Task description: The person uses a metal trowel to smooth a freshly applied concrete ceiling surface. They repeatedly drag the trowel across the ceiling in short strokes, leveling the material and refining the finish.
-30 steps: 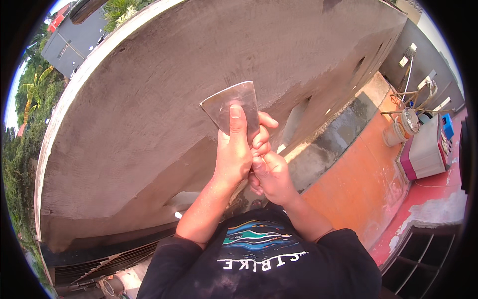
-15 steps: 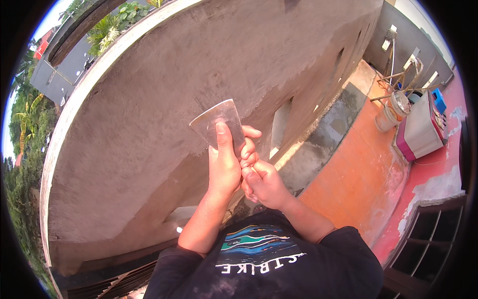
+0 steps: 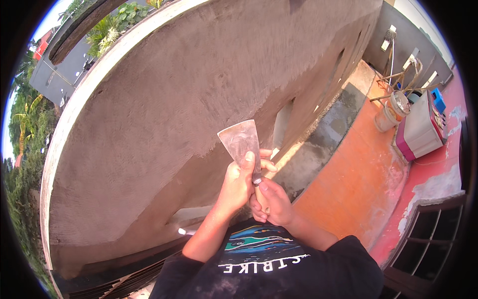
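By the grey-brown wall (image 3: 149, 119) here, the left hand (image 3: 237, 183) has its grip pinching a scraper (image 3: 240, 141) by the blade; the right hand's grip wraps the pale handle (image 3: 262, 198).

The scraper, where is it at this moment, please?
In the head view, the scraper is near the middle: the left hand holds its blade, the right hand its handle.
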The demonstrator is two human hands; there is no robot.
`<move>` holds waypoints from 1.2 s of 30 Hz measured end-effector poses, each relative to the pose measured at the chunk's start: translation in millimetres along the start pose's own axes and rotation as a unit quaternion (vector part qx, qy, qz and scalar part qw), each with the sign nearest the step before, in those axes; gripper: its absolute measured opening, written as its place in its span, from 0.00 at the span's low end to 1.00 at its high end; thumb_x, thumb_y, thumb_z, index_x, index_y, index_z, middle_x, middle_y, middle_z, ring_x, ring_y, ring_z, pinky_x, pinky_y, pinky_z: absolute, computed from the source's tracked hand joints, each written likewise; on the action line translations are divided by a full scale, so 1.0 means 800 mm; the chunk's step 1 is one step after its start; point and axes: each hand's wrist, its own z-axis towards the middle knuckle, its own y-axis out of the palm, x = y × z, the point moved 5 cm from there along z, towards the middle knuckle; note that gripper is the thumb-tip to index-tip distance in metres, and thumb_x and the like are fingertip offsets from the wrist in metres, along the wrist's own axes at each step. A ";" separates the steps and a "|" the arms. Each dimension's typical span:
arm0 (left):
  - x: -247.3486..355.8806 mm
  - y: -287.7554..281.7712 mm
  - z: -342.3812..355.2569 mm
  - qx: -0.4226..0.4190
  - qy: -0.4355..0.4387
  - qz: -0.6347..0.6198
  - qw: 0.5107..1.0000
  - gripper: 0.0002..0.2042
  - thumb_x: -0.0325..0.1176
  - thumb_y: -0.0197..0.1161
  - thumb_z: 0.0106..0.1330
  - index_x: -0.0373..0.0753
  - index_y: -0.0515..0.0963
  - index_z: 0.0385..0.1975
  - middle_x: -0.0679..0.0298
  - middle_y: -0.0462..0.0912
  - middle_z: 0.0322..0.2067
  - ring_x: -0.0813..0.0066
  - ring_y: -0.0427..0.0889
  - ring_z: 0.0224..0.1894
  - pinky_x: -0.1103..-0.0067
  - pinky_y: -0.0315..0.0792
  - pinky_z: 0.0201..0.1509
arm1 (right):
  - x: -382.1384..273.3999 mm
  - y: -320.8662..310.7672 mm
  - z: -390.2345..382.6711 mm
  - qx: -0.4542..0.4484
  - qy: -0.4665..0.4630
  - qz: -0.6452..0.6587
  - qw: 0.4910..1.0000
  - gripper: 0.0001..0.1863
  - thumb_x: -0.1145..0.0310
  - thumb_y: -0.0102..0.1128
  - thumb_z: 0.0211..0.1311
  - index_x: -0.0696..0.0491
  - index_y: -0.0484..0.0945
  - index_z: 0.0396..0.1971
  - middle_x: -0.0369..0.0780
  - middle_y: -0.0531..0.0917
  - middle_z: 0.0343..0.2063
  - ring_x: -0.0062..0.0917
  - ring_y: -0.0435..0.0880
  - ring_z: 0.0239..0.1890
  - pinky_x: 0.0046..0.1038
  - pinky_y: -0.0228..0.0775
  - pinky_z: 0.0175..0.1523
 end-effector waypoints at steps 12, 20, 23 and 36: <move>-0.059 0.004 -0.019 -0.037 -0.116 -0.061 0.991 0.31 0.57 0.33 0.77 0.31 0.72 0.51 0.63 0.78 0.22 0.78 0.77 0.23 0.82 0.72 0.25 | 0.030 -0.052 -0.027 0.035 -0.008 -0.128 0.991 0.13 0.57 0.42 0.77 0.53 0.65 0.42 0.37 0.72 0.27 0.15 0.68 0.19 0.17 0.63 0.22; -0.063 0.048 0.028 -0.022 -0.039 -0.146 0.988 0.34 0.59 0.29 0.77 0.31 0.72 0.46 0.70 0.65 0.14 0.81 0.68 0.19 0.83 0.67 0.24 | -0.007 -0.077 -0.020 0.109 -0.095 -0.168 0.975 0.12 0.56 0.44 0.77 0.48 0.63 0.47 0.36 0.70 0.20 0.11 0.60 0.15 0.14 0.51 0.18; -0.032 0.050 0.048 -0.011 0.004 -0.131 0.991 0.34 0.60 0.29 0.77 0.31 0.72 0.46 0.70 0.65 0.14 0.82 0.68 0.19 0.83 0.67 0.24 | -0.040 -0.070 0.002 0.089 -0.093 -0.194 0.973 0.11 0.56 0.44 0.77 0.48 0.64 0.45 0.35 0.70 0.20 0.12 0.61 0.16 0.15 0.51 0.19; -0.048 0.056 0.058 0.148 -0.029 -0.117 0.982 0.35 0.59 0.30 0.77 0.30 0.75 0.37 0.71 0.64 0.10 0.81 0.66 0.15 0.77 0.74 0.40 | -0.075 -0.089 0.023 -0.059 0.016 -0.209 0.976 0.09 0.61 0.42 0.77 0.52 0.65 0.41 0.32 0.70 0.26 0.14 0.65 0.23 0.18 0.59 0.28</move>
